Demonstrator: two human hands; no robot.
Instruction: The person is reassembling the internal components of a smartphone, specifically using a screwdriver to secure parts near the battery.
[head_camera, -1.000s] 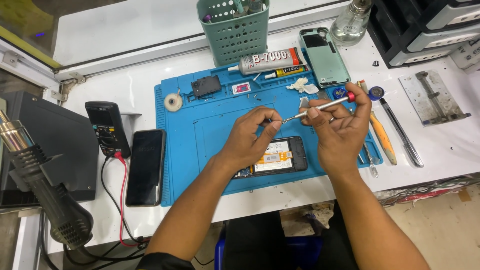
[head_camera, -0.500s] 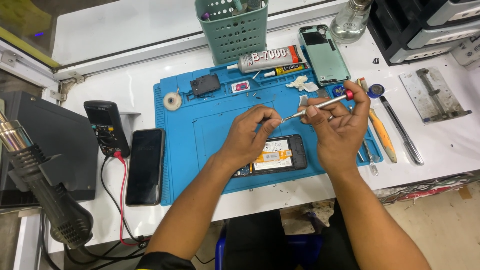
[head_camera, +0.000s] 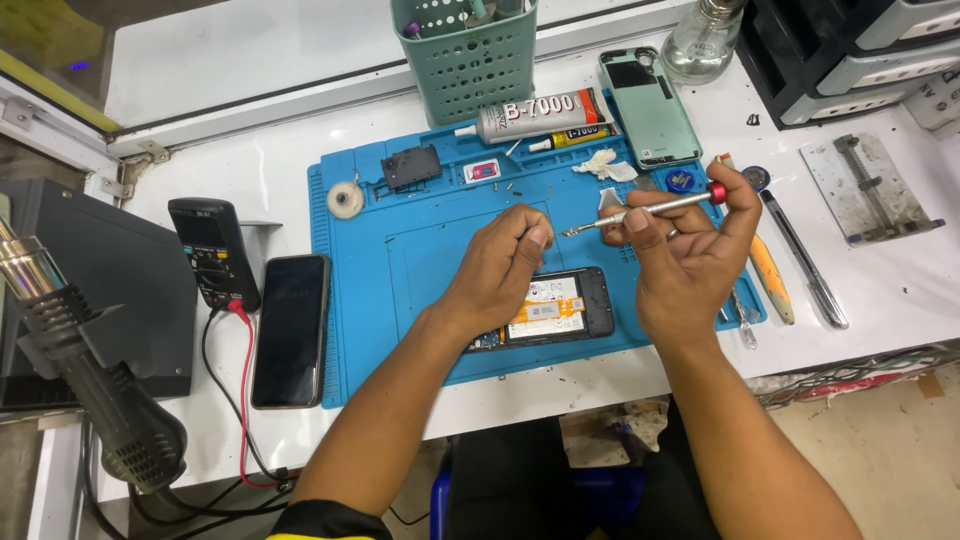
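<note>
Blue rubbery mat: right hand pinches slim metal screwdriver (red-capped); left hand curled, empty.

Place: phone-repair workshop | Surface: white table carried a blue silicone work mat | Evidence: opened black phone with exposed boards lay on the mat; black handheld multimeter with red lead and black hot-air gun stood left; grey glue tube and green slotted tool basket sat behind

Two hands, one screwdriver, one opened phone, one intact phone, one phone back cover, two glue tubes, one multimeter, one heat gun, one green basket.
</note>
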